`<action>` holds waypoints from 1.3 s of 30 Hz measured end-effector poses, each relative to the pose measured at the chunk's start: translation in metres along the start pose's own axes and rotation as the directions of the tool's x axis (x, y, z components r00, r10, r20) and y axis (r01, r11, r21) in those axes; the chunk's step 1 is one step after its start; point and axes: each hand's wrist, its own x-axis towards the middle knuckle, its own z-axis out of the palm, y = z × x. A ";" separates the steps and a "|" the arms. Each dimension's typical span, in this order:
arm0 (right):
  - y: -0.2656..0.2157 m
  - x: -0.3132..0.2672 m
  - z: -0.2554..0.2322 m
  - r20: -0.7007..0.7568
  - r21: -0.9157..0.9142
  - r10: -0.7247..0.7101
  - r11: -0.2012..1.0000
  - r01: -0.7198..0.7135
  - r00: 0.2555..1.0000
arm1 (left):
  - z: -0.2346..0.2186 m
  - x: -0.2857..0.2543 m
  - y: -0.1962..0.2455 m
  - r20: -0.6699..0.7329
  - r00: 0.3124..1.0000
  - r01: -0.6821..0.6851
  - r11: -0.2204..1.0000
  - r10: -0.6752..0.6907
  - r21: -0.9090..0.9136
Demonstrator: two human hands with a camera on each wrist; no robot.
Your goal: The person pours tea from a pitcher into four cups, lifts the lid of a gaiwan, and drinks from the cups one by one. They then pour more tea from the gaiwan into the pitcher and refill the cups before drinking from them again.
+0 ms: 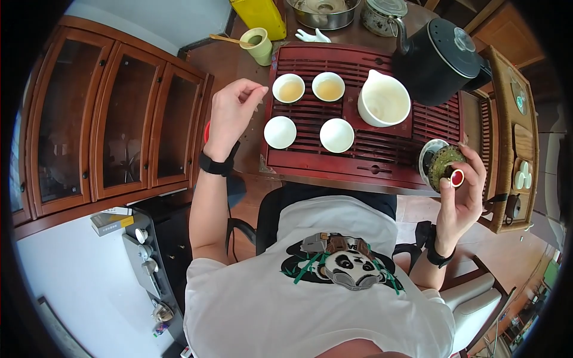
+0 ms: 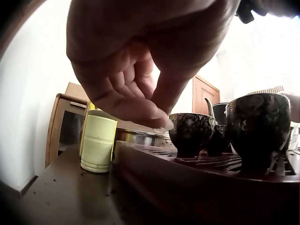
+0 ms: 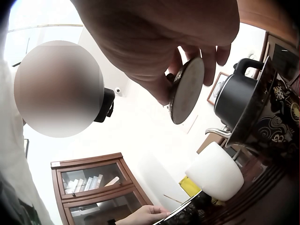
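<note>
Right hand (image 1: pixel 462 191) pinches a small ceramic lid (image 1: pixel 446 166) by its red knob at the tea tray's (image 1: pixel 358 164) four o'clock edge; light, fragile, likely slippery. Left hand (image 1: pixel 231 113) hovers loosely curled, holding nothing.

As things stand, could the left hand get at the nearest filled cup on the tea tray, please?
Probably yes. The left hand hovers just beside the tray's left edge, fingers loosely curled with nothing in its grip, and the filled cup sits right next to its fingertips with nothing between them.
</note>
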 end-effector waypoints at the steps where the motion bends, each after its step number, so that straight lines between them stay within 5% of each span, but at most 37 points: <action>1: 0.000 0.000 0.000 -0.002 -0.002 0.002 1.000 -0.002 1.000 | -0.002 0.001 0.004 0.024 0.998 0.057 0.998 -0.058 0.022; 6: 0.000 0.001 0.000 -0.007 0.007 0.006 1.000 -0.006 1.000 | -0.001 0.004 -0.002 0.079 0.986 0.141 0.986 -0.148 0.087; 8: 0.000 0.002 -0.001 -0.006 -0.007 0.010 1.000 -0.010 1.000 | 0.003 0.002 -0.001 0.062 0.992 -0.114 0.994 0.113 0.000; 11: 0.002 0.002 -0.001 -0.002 -0.014 0.008 1.000 -0.008 1.000 | 0.003 0.007 0.001 0.215 0.946 -0.249 0.969 0.243 0.001; 24: 0.001 0.003 -0.006 -0.004 -0.033 0.007 0.999 -0.007 1.000 | 0.006 0.027 0.004 0.392 0.887 -0.245 0.968 0.243 -0.047; 26: 0.001 0.003 -0.006 -0.010 -0.031 0.010 0.999 -0.011 1.000 | 0.007 0.028 0.002 0.380 0.908 -0.138 0.982 0.178 -0.130; 39: 0.017 0.011 -0.014 -0.111 0.002 0.092 0.996 -0.092 0.990 | 0.005 -0.022 0.087 0.190 0.973 -0.035 0.894 0.133 -0.446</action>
